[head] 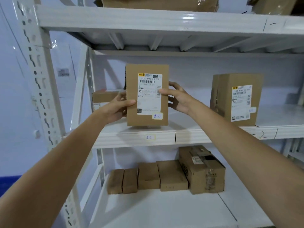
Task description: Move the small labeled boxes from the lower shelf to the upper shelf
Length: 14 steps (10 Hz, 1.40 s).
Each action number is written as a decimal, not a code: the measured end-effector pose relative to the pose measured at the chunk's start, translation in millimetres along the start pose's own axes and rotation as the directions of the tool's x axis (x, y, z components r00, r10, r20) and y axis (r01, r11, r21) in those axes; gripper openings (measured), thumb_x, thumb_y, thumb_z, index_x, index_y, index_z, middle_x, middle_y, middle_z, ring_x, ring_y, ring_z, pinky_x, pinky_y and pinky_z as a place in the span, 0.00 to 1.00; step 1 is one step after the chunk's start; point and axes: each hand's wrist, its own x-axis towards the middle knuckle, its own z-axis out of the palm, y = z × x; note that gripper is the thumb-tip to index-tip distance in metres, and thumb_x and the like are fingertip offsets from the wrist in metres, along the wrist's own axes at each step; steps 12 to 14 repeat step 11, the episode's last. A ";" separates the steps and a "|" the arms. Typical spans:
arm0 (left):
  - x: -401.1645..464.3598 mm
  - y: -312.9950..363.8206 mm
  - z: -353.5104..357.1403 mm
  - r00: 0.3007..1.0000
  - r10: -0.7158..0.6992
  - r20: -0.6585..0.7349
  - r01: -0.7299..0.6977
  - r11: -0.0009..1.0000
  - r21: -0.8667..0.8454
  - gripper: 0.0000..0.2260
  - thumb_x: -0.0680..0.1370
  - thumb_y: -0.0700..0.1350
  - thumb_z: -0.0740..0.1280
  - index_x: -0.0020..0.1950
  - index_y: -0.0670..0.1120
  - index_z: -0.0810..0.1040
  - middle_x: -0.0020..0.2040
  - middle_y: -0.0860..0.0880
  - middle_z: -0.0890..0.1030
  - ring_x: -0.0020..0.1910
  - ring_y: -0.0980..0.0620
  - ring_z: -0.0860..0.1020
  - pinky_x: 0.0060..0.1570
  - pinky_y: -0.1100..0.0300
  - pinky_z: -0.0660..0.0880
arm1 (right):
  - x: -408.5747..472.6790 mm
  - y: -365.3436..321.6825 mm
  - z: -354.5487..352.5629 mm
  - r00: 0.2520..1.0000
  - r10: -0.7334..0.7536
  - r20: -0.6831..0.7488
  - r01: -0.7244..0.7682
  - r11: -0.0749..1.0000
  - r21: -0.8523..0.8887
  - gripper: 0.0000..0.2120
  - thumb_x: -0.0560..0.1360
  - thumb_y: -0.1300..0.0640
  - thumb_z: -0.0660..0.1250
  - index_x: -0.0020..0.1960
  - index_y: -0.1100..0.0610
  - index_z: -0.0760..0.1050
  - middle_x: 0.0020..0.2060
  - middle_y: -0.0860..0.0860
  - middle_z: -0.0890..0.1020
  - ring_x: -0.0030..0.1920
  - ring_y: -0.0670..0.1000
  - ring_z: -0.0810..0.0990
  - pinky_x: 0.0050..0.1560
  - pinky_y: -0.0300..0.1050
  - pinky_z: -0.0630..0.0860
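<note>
A small brown cardboard box [146,68] with a white shipping label stands upright at the front edge of the upper shelf [164,137]. My left hand [117,106] grips its left side and my right hand [178,98] grips its right side, thumbs on the labelled front. On the lower shelf [164,208] several small plain brown boxes [148,177] sit in a row, with a bigger taped box [203,170] at their right end.
Another labelled box [236,99] stands on the upper shelf to the right. A low box [105,97] lies behind my left hand. The white rack post [37,76] rises at the left. More cartons [158,2] sit on the top shelf.
</note>
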 end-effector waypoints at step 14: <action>-15.9 -17.2 -11.0 0.991 0.106 -0.081 -0.116 0.984 -0.134 0.64 0.46 0.49 0.88 0.77 0.47 0.59 0.71 0.45 0.72 0.65 0.49 0.76 0.48 0.64 0.80 | -11.8 27.0 3.7 1.000 -0.009 -0.004 0.008 0.998 -0.064 0.57 0.53 0.51 0.84 0.77 0.47 0.61 0.75 0.50 0.70 0.74 0.51 0.67 0.77 0.54 0.60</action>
